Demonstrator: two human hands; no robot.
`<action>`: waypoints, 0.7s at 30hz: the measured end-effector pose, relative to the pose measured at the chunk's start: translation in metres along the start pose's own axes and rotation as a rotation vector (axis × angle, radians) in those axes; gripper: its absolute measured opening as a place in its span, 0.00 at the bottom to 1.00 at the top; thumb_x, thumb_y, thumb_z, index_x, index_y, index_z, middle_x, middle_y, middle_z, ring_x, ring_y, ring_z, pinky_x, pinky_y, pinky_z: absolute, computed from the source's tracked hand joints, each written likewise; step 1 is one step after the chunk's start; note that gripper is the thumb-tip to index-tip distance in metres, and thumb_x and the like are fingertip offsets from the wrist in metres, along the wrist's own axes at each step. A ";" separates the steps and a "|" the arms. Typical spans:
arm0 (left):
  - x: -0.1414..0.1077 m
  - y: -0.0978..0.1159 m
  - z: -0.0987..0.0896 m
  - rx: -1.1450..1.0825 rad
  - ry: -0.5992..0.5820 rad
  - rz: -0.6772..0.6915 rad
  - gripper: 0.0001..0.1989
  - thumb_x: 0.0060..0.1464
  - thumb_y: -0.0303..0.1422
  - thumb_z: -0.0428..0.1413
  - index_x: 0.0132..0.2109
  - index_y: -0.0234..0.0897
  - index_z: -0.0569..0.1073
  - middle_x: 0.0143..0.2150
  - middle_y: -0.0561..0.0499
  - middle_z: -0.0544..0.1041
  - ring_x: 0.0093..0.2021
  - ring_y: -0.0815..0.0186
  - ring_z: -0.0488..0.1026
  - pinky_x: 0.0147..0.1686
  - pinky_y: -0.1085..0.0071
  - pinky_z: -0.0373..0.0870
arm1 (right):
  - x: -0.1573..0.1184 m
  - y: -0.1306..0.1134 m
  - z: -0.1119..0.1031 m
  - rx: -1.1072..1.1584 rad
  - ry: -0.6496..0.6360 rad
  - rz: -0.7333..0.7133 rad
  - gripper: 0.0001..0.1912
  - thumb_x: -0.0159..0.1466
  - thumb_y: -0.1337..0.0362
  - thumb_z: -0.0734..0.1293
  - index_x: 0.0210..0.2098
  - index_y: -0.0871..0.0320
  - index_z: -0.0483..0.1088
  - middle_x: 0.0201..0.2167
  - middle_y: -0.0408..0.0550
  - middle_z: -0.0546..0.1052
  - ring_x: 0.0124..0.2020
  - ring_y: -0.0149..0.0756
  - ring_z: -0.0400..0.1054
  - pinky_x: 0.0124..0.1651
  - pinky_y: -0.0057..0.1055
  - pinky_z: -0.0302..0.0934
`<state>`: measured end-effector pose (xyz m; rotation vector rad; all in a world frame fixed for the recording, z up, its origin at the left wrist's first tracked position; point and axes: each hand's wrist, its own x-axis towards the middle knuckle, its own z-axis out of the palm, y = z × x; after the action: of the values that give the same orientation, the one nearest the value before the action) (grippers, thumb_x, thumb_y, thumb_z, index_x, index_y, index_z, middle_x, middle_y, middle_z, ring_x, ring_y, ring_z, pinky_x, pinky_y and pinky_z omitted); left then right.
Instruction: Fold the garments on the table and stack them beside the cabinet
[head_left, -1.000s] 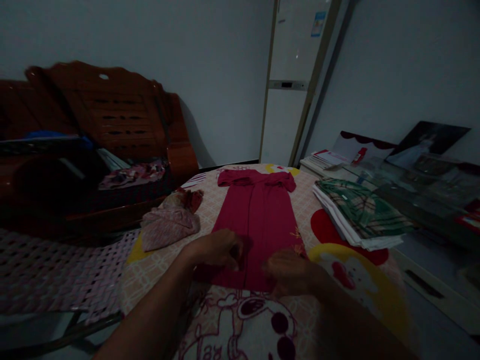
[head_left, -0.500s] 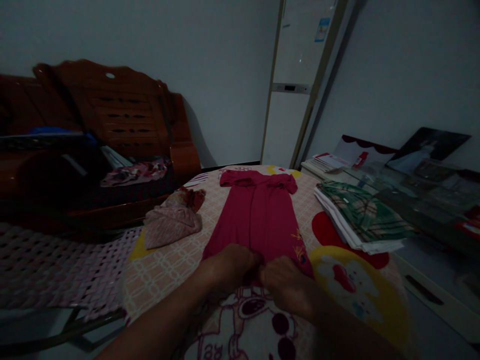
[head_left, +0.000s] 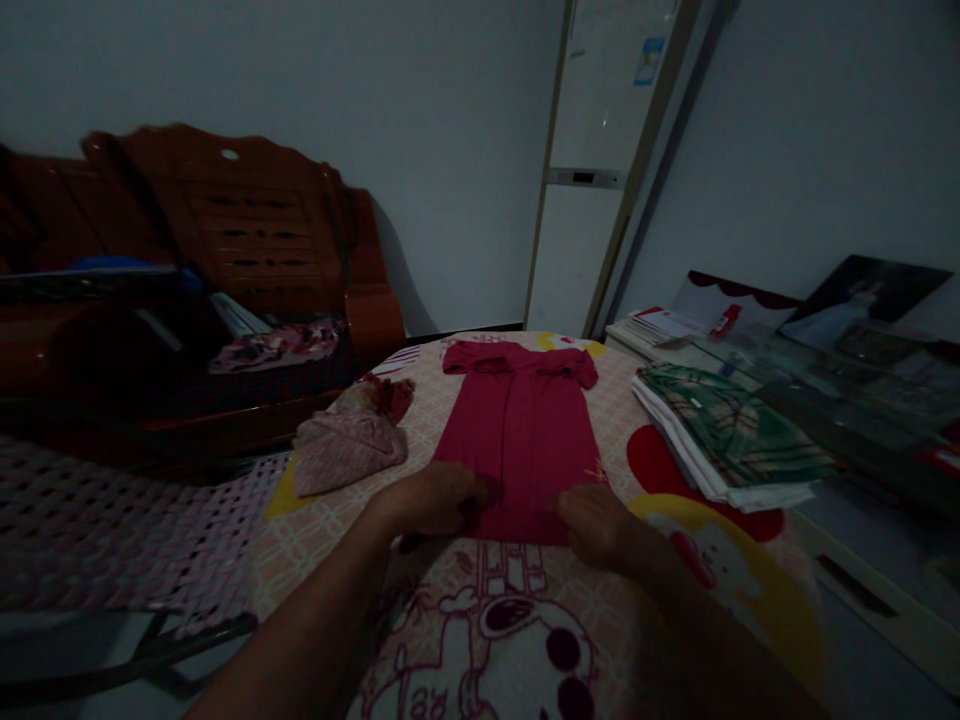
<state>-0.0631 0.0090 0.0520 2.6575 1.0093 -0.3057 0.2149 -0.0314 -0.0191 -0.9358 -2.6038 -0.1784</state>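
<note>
A dark pink short-sleeved garment (head_left: 517, 430), probably a shirt or dress, lies spread on the round table, its sleeves at the far end. Yellow embroidery shows near its right edge. My left hand (head_left: 442, 498) is closed on the near left corner of the garment. On the near right corner my right hand (head_left: 596, 520) is closed too, its fingers curled round the fabric. Between the two hands the near edge runs almost straight. The fingertips of both hands are partly hidden in the dim light.
A patterned tablecloth (head_left: 349, 540) covers the table. Crumpled pinkish cloth (head_left: 349, 452) lies left. Folded green plaid cloth (head_left: 731, 420) on white fabric lies right. Beyond are a wooden sofa (head_left: 247, 225), a woven chair (head_left: 135, 540), a glass-topped cabinet (head_left: 795, 375) and a tall air conditioner (head_left: 581, 240).
My hands have moved apart from close together at the middle. The garment's near edge now lies spread wider and a little farther from me, uncovering more of the tablecloth print.
</note>
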 end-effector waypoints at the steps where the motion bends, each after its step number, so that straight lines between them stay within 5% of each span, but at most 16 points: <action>1: -0.001 0.000 -0.001 -0.008 -0.013 0.006 0.12 0.46 0.24 0.54 0.38 0.39 0.77 0.37 0.50 0.80 0.37 0.62 0.75 0.35 0.73 0.67 | 0.000 0.000 -0.003 0.026 -0.060 0.023 0.13 0.56 0.78 0.58 0.35 0.60 0.69 0.30 0.49 0.72 0.34 0.37 0.62 0.39 0.33 0.53; 6: -0.004 -0.003 -0.010 -0.101 0.017 -0.009 0.15 0.46 0.22 0.53 0.38 0.40 0.78 0.38 0.51 0.80 0.39 0.64 0.76 0.39 0.74 0.67 | 0.012 -0.002 -0.035 0.104 -0.341 0.183 0.16 0.58 0.77 0.60 0.42 0.60 0.71 0.38 0.51 0.75 0.41 0.38 0.66 0.45 0.33 0.56; 10: 0.018 -0.021 -0.037 -0.067 0.167 -0.071 0.19 0.44 0.19 0.51 0.39 0.40 0.79 0.38 0.49 0.81 0.41 0.60 0.76 0.42 0.71 0.68 | 0.053 0.016 -0.056 0.015 -0.435 0.309 0.16 0.58 0.77 0.61 0.42 0.60 0.73 0.39 0.53 0.77 0.43 0.41 0.69 0.44 0.33 0.57; 16: 0.080 -0.052 -0.076 0.112 0.454 -0.351 0.17 0.50 0.20 0.51 0.45 0.30 0.78 0.47 0.36 0.78 0.49 0.51 0.74 0.50 0.62 0.67 | 0.125 0.072 -0.053 -0.248 -0.256 0.515 0.18 0.63 0.77 0.57 0.48 0.64 0.73 0.47 0.61 0.76 0.49 0.45 0.69 0.47 0.34 0.59; 21: 0.083 -0.071 -0.040 0.056 0.747 -0.356 0.20 0.56 0.22 0.50 0.54 0.33 0.73 0.56 0.40 0.73 0.56 0.56 0.70 0.57 0.65 0.63 | 0.104 0.082 -0.035 -0.213 -0.092 0.602 0.19 0.63 0.74 0.58 0.50 0.62 0.73 0.48 0.58 0.77 0.50 0.44 0.69 0.51 0.34 0.59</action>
<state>-0.0461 0.1237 0.0524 2.6585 1.7016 0.6553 0.2032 0.0846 0.0526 -1.7855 -2.2816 -0.2561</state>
